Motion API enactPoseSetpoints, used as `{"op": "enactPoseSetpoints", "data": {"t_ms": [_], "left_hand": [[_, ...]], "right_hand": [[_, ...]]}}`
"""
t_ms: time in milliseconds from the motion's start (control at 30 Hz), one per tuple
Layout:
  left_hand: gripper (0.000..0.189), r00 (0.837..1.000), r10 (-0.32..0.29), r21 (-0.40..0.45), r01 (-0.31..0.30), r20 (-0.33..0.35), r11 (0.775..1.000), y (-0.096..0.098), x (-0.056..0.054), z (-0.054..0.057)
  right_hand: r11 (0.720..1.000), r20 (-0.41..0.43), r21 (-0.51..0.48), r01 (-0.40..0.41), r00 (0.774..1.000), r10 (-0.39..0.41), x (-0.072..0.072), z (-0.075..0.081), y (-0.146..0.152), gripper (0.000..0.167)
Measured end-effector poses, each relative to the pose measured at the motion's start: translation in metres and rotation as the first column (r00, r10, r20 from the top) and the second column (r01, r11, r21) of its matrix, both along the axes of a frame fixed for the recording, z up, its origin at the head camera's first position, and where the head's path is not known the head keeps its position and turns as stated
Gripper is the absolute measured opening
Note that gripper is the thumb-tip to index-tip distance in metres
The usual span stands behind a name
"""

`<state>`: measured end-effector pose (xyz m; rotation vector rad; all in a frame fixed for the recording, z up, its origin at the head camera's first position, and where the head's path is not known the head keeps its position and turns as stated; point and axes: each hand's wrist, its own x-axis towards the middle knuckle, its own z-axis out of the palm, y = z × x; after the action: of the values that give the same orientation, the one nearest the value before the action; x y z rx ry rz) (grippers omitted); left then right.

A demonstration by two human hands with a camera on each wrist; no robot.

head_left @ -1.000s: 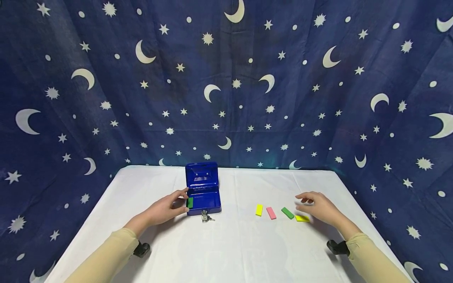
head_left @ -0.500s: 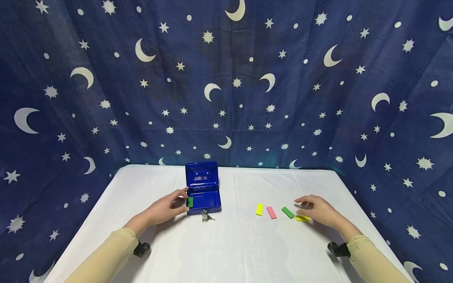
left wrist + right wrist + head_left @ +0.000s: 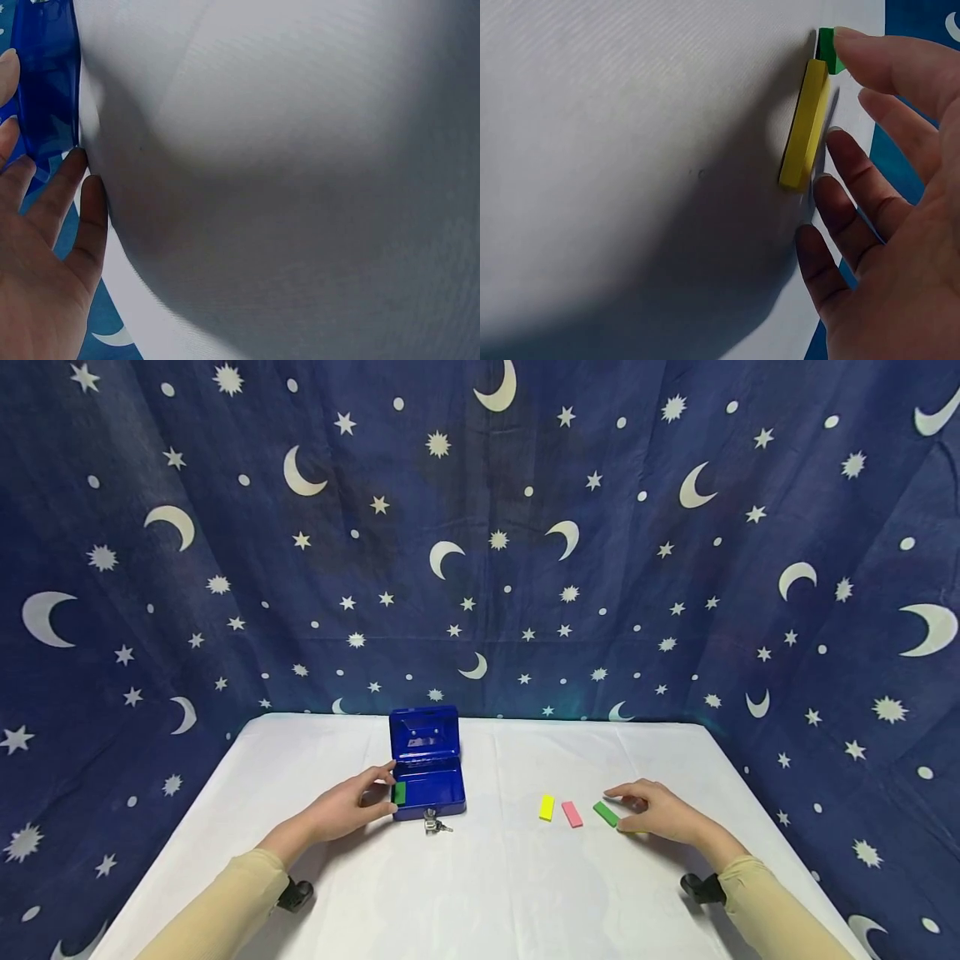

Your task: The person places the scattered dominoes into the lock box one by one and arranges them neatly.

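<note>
A blue metal cash box [image 3: 442, 789] stands at the middle left with its lid up, keys [image 3: 438, 827] hanging from the lock at its front. Inside, a green block [image 3: 400, 792] lies against the left wall. My left hand [image 3: 341, 810] rests its thumb and fingertips along that left side, fingers spread. To the right, my right hand [image 3: 663, 814] hovers low over a yellow block [image 3: 805, 124], thumb and fingers apart, nothing between them. The hand mostly covers this block in the head view. Its fingertips reach to the near end of a green block [image 3: 606, 814].
Left of that green block lie a pink block [image 3: 572, 814] and another yellow block [image 3: 547, 807], spaced apart. A white cloth [image 3: 495, 893] covers the table. Behind it hangs a dark blue curtain [image 3: 480, 477] with moons and stars.
My right hand has moved left and lower, over the nearest yellow block and toward the green one. The left hand stays at the box. The head view has shifted slightly.
</note>
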<state>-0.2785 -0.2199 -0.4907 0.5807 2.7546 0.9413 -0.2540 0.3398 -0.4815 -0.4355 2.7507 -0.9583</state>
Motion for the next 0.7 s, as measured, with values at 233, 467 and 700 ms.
{"op": "enactPoseSetpoints", "data": {"t_ms": [233, 467, 700], "left_hand": [[0.046, 1.000, 0.008, -0.003, -0.008, 0.010, 1.000, -0.001, 0.003, -0.003], [0.047, 1.000, 0.002, -0.011, -0.002, 0.002, 1.000, 0.000, 0.003, -0.002], [0.046, 1.000, 0.008, -0.007, -0.008, 0.007, 1.000, 0.003, 0.000, 0.001]], "right_hand": [[1.000, 0.026, 0.004, 0.005, 1.000, -0.005, 0.000, -0.005, -0.009, 0.050], [0.997, -0.010, 0.059, 0.054, 0.999, -0.053, -0.005, -0.011, -0.013, 0.042], [0.990, -0.098, 0.084, 0.117, 0.989, -0.109, -0.013, -0.013, -0.013, 0.039]]}}
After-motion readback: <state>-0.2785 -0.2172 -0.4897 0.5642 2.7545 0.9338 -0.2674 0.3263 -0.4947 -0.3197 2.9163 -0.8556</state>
